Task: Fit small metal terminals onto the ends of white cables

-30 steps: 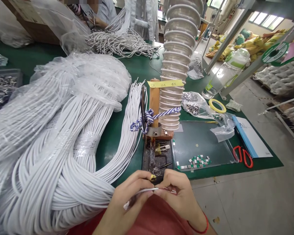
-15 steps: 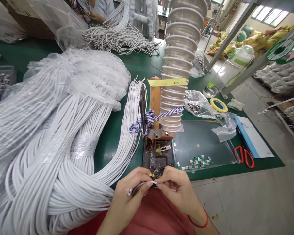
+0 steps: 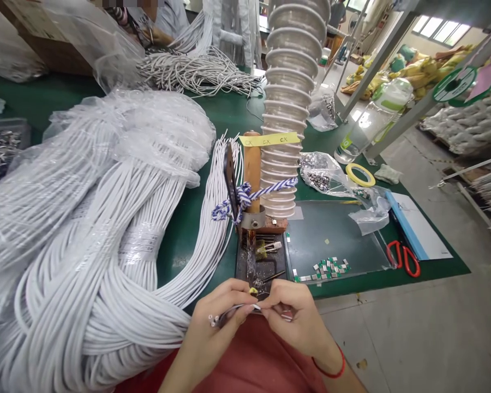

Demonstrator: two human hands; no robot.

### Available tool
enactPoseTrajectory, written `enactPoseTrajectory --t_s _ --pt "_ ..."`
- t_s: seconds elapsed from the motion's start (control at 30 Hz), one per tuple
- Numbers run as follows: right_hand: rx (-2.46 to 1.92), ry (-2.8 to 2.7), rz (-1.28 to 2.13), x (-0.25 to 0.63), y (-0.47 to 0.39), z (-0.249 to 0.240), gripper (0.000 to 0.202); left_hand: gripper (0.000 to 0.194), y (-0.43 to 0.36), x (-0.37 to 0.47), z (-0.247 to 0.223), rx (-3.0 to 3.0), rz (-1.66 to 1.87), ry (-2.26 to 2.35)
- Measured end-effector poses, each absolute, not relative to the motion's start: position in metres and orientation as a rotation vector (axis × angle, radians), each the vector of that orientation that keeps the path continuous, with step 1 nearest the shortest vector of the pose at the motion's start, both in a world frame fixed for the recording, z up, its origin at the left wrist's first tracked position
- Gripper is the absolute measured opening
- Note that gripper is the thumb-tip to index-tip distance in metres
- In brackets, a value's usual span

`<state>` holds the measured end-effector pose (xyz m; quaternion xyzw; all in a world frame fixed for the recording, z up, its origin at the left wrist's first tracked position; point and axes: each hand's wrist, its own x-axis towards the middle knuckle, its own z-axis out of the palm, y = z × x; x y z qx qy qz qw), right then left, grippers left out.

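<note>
At the bottom centre, my left hand (image 3: 219, 314) pinches a thin white cable (image 3: 254, 308); a few more cable ends (image 3: 213, 320) poke out behind its thumb. My right hand (image 3: 292, 311), with a red band at the wrist, is closed on the other side of the same cable, its fingertips nearly touching the left ones. Just beyond the fingers stands a soldering iron (image 3: 251, 174) with a wooden handle, pointing down over a dark tray (image 3: 265, 267). A large bundle of white cables (image 3: 131, 305) lies to the left of my hands.
A ribbed clear hose (image 3: 284, 109) rises behind the iron. Small green-and-silver connectors (image 3: 331, 267) lie on a clear sheet at right, near red-handled scissors (image 3: 403, 258), yellow tape (image 3: 360, 175) and a bottle (image 3: 372, 120). Across the green table (image 3: 229, 114), a person (image 3: 163, 22) sits by more cables.
The view has shifted slightly, so the iron and hose appear further left. Both hands stay together on the cable with only slight finger movement.
</note>
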<state>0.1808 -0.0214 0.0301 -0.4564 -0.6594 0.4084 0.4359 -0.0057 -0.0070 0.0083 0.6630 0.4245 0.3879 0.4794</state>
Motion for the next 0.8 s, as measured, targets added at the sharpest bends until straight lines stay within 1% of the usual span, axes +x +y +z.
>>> enactPoseTrajectory --t_s 0.1,0.2,0.27,0.4,0.5,0.6,0.8 --pt "-1.194 -1.762 0.87 0.182 -0.027 0.034 0.02 0.016 -0.007 -0.005 0.01 1.634 0.927 1.0" --pt "-1.317 -1.832 0.729 0.202 -0.028 0.038 0.019 0.018 -0.007 -0.004 0.011 1.634 0.898 0.997" --pt "-1.479 -1.827 0.628 0.227 -0.026 0.04 0.018 0.018 -0.007 -0.004 0.01 1.624 0.883 1.013" --pt "-1.935 -1.729 0.361 0.283 -0.018 0.039 0.014 0.017 -0.009 -0.002 0.009 1.582 0.867 1.034" --pt "-2.072 -1.75 0.413 0.303 -0.015 0.035 0.018 0.016 -0.009 -0.001 0.011 1.55 0.88 1.024" --pt "-2.074 -1.784 0.485 0.301 -0.014 0.032 0.018 0.015 -0.008 0.0 0.011 1.535 0.877 1.028" --pt "-2.053 -1.758 0.485 0.289 -0.01 0.031 0.02 0.015 -0.007 -0.003 0.011 1.559 0.905 1.019"
